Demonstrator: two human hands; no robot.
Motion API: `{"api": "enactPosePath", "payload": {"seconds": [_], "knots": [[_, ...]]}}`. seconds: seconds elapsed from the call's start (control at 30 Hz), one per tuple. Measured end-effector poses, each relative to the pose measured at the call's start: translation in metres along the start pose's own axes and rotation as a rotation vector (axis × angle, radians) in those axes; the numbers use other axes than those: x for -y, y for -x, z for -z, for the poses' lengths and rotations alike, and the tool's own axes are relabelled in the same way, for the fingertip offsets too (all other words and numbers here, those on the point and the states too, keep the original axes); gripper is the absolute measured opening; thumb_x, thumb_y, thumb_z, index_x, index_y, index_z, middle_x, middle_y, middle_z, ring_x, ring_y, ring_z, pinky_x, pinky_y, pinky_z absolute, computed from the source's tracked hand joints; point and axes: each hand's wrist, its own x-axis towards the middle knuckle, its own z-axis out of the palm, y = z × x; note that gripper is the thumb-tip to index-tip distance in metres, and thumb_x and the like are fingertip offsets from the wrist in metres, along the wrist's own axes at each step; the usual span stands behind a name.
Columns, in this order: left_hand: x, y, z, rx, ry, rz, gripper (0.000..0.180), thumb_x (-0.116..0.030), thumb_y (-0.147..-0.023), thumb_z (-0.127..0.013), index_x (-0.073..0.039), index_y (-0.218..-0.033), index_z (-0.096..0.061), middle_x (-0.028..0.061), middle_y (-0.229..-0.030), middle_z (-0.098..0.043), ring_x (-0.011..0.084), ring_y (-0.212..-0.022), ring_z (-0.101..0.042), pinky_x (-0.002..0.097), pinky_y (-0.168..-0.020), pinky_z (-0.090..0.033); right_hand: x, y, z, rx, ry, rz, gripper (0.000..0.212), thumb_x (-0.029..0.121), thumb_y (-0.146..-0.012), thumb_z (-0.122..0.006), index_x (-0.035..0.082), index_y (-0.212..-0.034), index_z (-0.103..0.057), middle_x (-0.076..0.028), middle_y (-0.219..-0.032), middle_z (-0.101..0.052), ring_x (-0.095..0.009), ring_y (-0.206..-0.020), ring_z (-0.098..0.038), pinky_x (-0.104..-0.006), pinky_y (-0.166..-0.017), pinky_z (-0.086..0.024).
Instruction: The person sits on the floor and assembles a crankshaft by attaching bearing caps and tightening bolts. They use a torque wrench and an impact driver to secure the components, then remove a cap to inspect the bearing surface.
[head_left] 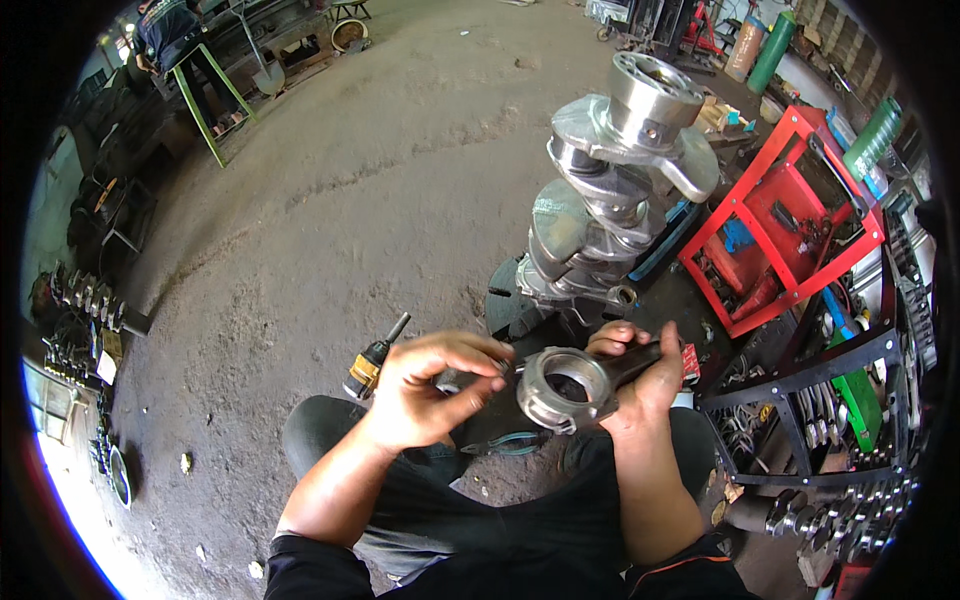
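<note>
A metal connecting rod (542, 405) lies in my right hand (648, 390). The fingers are wrapped round its dark shank, and its large ring end points left. My left hand (430, 385) is beside that ring, thumb and forefinger pinched together. Motion blur covers its fingertips, so whatever small piece they hold cannot be made out. Beyond my hands a big crankshaft (585, 235) stands upright on the floor. A yellow and black power driver (368, 368) rests on the ground by my left knee. Pliers with teal handles (512, 443) lie between my legs.
A red metal frame cart (745, 225) stands on the right, with a dark rack (800, 400) of parts before it. More crankshafts (850, 520) lie at lower right. Gas cylinders (772, 52) stand at the back. Another person (170, 35) works at far left by a green stand (205, 105).
</note>
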Motion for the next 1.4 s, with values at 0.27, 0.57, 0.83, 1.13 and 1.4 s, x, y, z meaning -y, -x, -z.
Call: {"api": "enactPosePath", "payload": {"seconds": [0.27, 0.57, 0.83, 1.13, 1.4], "knots": [[0.003, -0.006, -0.018, -0.055, -0.094, -0.183, 0.021, 0.006, -0.079, -0.079, -0.002, -0.096, -0.070, 0.0166, -0.099, -0.075, 0.0295, -0.103, -0.073, 0.0432, -0.095, -0.057, 0.003, 0.002, -0.003, 0.003, -0.128, -0.038, 0.056, 0.061, -0.098, -0.049, 0.011, -0.072, -0.047, -0.008, -0.081, -0.055, -0.018, -0.073, -0.052, -0.0305, -0.069, -0.048], [0.001, -0.006, -0.019, 0.015, -0.003, -0.057, 0.018, 0.006, -0.085, -0.074, 0.001, -0.102, -0.075, 0.0213, -0.110, -0.072, 0.0295, -0.106, -0.072, 0.0358, -0.089, -0.059, 0.007, 0.000, -0.003, 0.010, -0.081, -0.019, 0.056, 0.061, -0.099, -0.048, 0.012, -0.071, -0.047, -0.007, -0.079, -0.055, -0.018, -0.074, -0.054, -0.0304, -0.068, -0.048], [0.005, -0.008, -0.023, -0.044, -0.003, -0.075, 0.024, 0.005, -0.084, -0.075, 0.001, -0.107, -0.072, 0.0162, -0.111, -0.073, 0.0268, -0.104, -0.071, 0.0372, -0.090, -0.058, 0.008, -0.001, -0.005, 0.015, -0.101, -0.034, 0.056, 0.062, -0.099, -0.048, 0.012, -0.071, -0.046, -0.006, -0.078, -0.054, -0.018, -0.074, -0.053, -0.0306, -0.069, -0.047], [0.005, -0.006, -0.024, -0.049, -0.182, -0.120, 0.026, 0.007, -0.078, -0.077, -0.002, -0.102, -0.076, 0.0125, -0.103, -0.075, 0.0236, -0.094, -0.069, 0.0347, -0.083, -0.056, 0.009, 0.002, -0.002, 0.036, -0.094, -0.038, 0.057, 0.061, -0.098, -0.051, 0.011, -0.070, -0.045, -0.007, -0.078, -0.052, -0.017, -0.073, -0.053, -0.0294, -0.067, -0.047], [0.004, -0.004, -0.034, -0.083, -0.096, -0.071, 0.019, 0.003, -0.081, -0.078, 0.001, -0.099, -0.074, 0.0159, -0.106, -0.071, 0.0253, -0.099, -0.070, 0.0345, -0.086, -0.056, 0.007, 0.003, -0.007, -0.015, -0.064, -0.011, 0.061, 0.066, -0.098, -0.046, 0.014, -0.068, -0.041, -0.005, -0.077, -0.049, -0.016, -0.074, -0.049, -0.0288, -0.066, -0.045]]}}
